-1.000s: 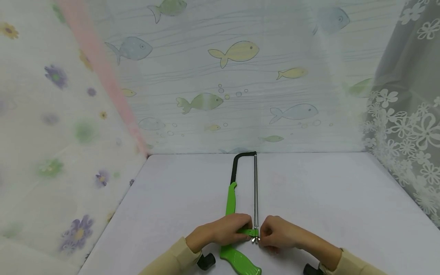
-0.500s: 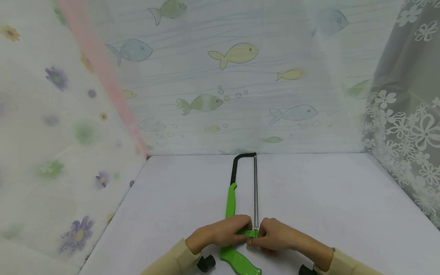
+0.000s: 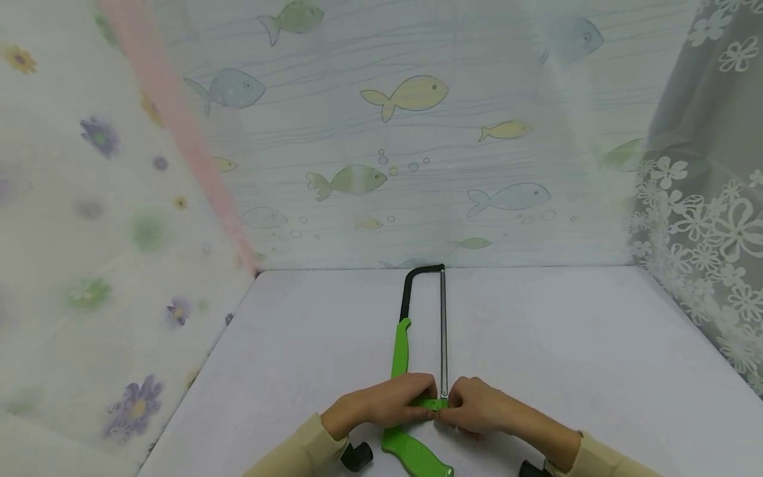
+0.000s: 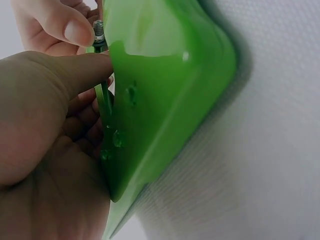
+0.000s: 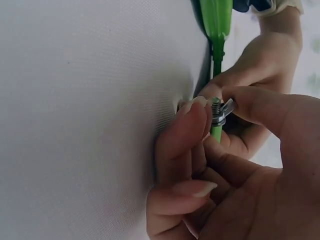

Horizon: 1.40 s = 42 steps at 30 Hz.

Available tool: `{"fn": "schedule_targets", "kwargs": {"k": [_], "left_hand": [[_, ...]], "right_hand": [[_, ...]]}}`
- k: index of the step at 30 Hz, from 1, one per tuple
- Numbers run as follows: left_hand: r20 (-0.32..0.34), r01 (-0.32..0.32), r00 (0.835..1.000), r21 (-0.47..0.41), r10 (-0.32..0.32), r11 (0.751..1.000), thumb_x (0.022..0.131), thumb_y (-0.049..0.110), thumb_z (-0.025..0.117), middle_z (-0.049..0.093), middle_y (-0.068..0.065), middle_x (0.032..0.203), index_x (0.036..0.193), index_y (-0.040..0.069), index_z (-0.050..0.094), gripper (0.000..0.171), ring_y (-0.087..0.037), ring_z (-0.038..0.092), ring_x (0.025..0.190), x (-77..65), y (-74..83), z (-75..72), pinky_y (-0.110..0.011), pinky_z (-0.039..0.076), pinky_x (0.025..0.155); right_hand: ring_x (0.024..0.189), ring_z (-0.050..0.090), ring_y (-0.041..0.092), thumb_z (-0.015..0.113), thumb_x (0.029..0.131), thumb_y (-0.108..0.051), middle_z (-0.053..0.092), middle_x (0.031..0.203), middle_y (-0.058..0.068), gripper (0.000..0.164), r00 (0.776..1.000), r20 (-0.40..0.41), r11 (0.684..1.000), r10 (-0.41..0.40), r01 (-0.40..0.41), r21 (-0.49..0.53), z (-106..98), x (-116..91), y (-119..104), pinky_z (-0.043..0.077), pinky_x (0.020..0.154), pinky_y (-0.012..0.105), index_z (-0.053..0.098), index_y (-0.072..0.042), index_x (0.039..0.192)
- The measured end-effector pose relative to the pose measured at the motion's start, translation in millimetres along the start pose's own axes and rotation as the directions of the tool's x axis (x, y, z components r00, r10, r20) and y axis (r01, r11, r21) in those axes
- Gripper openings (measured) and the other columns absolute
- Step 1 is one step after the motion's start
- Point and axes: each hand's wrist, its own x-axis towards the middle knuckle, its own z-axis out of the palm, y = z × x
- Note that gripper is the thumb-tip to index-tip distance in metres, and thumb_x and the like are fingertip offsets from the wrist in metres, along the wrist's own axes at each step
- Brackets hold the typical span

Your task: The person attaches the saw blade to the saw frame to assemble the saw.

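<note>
A hacksaw with a green and black frame lies flat on the white table, its blade on the right and its green handle toward me. My left hand grips the green crosspiece at the blade's near end. From that crosspiece juts a threaded bolt carrying a metal wing nut. The thumb and fingers of my right hand pinch around the nut, mostly covering it in the head view. In the left wrist view, the bolt tip shows beside the right fingers.
The white tabletop extends to both sides of the saw. A fish-print curtain hangs along the back edge, close to the saw's far end. Flowered cloth borders the left, and a lace-patterned curtain the right.
My right hand has moved slightly left from beside the wing nut onto it, and its thumb and fingertips have shifted about the nut. The left hand and the hacksaw have stayed put.
</note>
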Motion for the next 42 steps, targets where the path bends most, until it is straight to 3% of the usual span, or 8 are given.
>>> {"fn": "schedule_targets", "kwargs": {"k": [7,13,17,25,31,36,42], "left_hand": [[0.012,0.017,1.000,-0.002,-0.017,1.000,0.103,0.019,0.064,0.056,0.014,0.096,0.107,0.015,0.057,0.010,0.003,0.050,0.085,0.7,-1.7,0.2,-0.015,0.046,0.076],[0.025,0.020,0.999,-0.003,-0.020,1.000,0.103,0.019,0.064,0.056,0.014,0.097,0.108,0.015,0.057,0.010,0.003,0.050,0.086,2.0,-1.5,-1.6,-0.015,0.046,0.077],[0.028,0.013,1.000,0.003,-0.013,1.000,0.103,0.020,0.064,0.055,0.014,0.097,0.108,0.015,0.057,0.011,0.003,0.048,0.084,2.8,-2.9,-1.5,-0.015,0.045,0.075],[0.022,0.011,1.000,0.012,-0.011,1.000,0.102,0.020,0.065,0.053,0.014,0.094,0.108,0.015,0.056,0.012,0.002,0.045,0.082,2.2,-5.8,-0.5,-0.015,0.043,0.072],[0.019,0.008,1.000,-0.002,-0.008,1.000,0.102,0.019,0.065,0.054,0.014,0.095,0.108,0.014,0.057,0.012,0.002,0.046,0.082,0.5,-3.8,-0.3,-0.015,0.043,0.073],[0.025,0.012,1.000,-0.010,-0.011,1.000,0.103,0.020,0.065,0.053,0.014,0.093,0.107,0.014,0.057,0.011,0.001,0.045,0.081,-1.6,-2.3,0.3,-0.015,0.042,0.072],[0.012,-0.013,1.000,0.009,0.013,1.000,0.103,0.020,0.065,0.052,0.013,0.092,0.107,0.014,0.056,0.012,0.001,0.044,0.080,-0.9,-4.0,-0.5,-0.015,0.040,0.070]], "right_hand": [[0.052,0.051,0.009,0.072,0.092,-0.019,0.062,0.061,0.001,0.025,0.997,0.064,0.982,-0.039,0.027,0.189,-7,-1,10,0.037,0.048,0.024,0.073,-0.002,0.075],[0.060,0.065,0.013,0.068,0.096,-0.012,0.071,0.072,0.012,0.023,0.986,0.145,0.940,-0.080,0.026,0.339,-10,-1,15,0.047,0.056,0.023,0.072,0.007,0.082],[0.064,0.068,0.013,0.066,0.097,-0.009,0.073,0.078,0.013,0.023,0.976,0.189,0.911,-0.105,0.019,0.411,-12,0,19,0.051,0.057,0.022,0.070,0.011,0.087],[0.072,0.071,0.012,0.063,0.098,-0.005,0.074,0.085,0.011,0.026,0.943,0.258,0.849,-0.212,0.047,0.526,-13,5,34,0.054,0.063,0.022,0.066,0.020,0.098],[0.080,0.074,0.014,0.061,0.099,-0.002,0.075,0.092,0.017,0.026,0.914,0.309,0.801,-0.262,0.028,0.598,-15,8,42,0.056,0.067,0.022,0.062,0.024,0.105],[0.085,0.075,0.016,0.059,0.100,-0.001,0.074,0.098,0.021,0.026,0.894,0.344,0.787,-0.287,0.015,0.617,-15,9,45,0.057,0.069,0.022,0.062,0.024,0.108],[0.086,0.075,0.018,0.059,0.100,0.000,0.074,0.099,0.022,0.026,0.892,0.352,0.785,-0.285,0.007,0.619,-17,11,47,0.058,0.071,0.024,0.062,0.024,0.108]]}}
